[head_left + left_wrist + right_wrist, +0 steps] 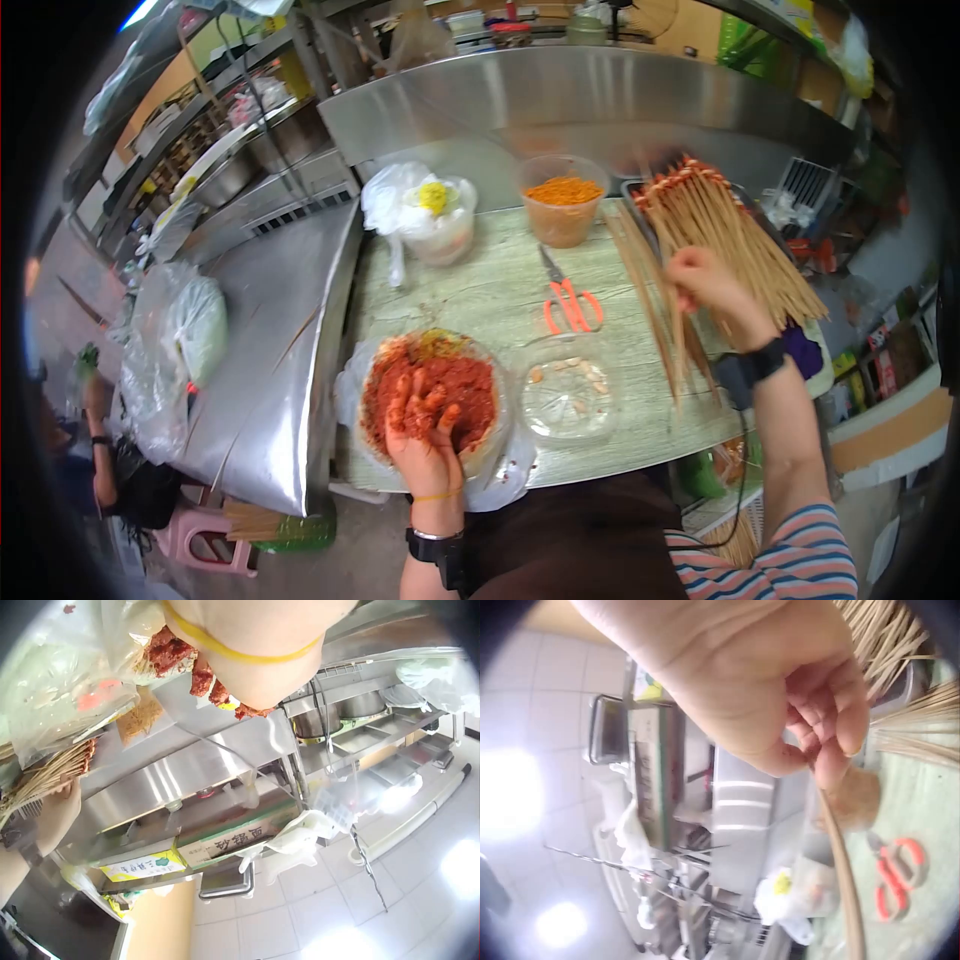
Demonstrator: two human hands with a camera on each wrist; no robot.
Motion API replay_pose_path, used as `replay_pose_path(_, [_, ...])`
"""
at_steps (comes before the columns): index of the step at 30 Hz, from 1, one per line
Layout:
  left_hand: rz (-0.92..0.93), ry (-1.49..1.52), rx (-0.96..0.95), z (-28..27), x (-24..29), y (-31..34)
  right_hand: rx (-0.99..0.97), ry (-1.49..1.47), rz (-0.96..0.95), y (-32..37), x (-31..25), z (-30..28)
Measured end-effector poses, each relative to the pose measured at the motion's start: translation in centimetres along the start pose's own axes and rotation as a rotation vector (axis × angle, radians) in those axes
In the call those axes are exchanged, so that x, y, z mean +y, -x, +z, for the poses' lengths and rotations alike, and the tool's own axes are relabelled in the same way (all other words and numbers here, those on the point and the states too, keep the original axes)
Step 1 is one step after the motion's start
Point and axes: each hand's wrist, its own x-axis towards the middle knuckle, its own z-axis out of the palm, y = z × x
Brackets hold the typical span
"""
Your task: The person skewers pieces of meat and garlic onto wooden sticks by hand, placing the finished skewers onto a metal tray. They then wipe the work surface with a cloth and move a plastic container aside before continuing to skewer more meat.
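In the head view my left hand is over a bowl lined with a clear bag, among red minced paste. Its fingers are loosely bent, spread and coated in the paste. My right hand pinches the end of a thin wooden skewer between thumb and fingertips; in the right wrist view the skewer runs down away from the hand. Beside that hand, a tray holds many skewers with red-coated tips at the far end. More bare skewers lie on the table to its left.
Orange-handled scissors lie mid-table. Behind them stands a tub of orange powder; a bagged white tub is further left. A clear plastic container with pale pieces sits near the front edge. A steel counter adjoins the table's left side.
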Motion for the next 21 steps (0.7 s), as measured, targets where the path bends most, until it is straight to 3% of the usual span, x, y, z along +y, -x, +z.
replay_pose_path(2, [-0.015,0.016,0.025,0.1,1.2,-0.1,0.117,-0.204,-0.163,3.3,-3.3,-0.1])
replay_pose_path(4, [0.024,-0.028,0.009,0.1,2.6,-0.3,0.187,-0.303,-0.347,5.0,-3.9,-0.3])
replay_pose_path(5, [0.029,-0.038,0.016,-0.1,3.3,-0.4,0.177,-0.312,-0.344,5.6,-3.8,0.3])
replay_pose_path(7, [0.084,-0.121,-0.007,-0.6,5.0,-0.9,0.324,-0.352,-0.501,7.0,-3.9,2.4])
replay_pose_path(13, [0.165,-0.490,0.080,-2.5,6.8,-1.6,0.161,-0.512,-0.495,9.0,0.3,10.3])
replay_pose_path(15, [0.166,-0.820,-0.077,-3.8,7.4,-1.8,0.072,-0.343,-0.585,9.8,1.2,11.6])
replay_pose_path(17, [0.149,-0.897,-0.116,-4.3,7.2,-1.9,0.044,-0.385,-0.564,10.7,1.3,12.0])
replay_pose_path(19, [0.251,-1.356,-0.355,-3.3,6.9,-1.7,0.020,-0.425,-0.544,11.2,1.2,11.7])
replay_pose_path(21, [0.277,-1.502,-0.490,-2.0,6.0,-1.7,-0.040,-0.396,-0.538,11.4,1.2,11.0])
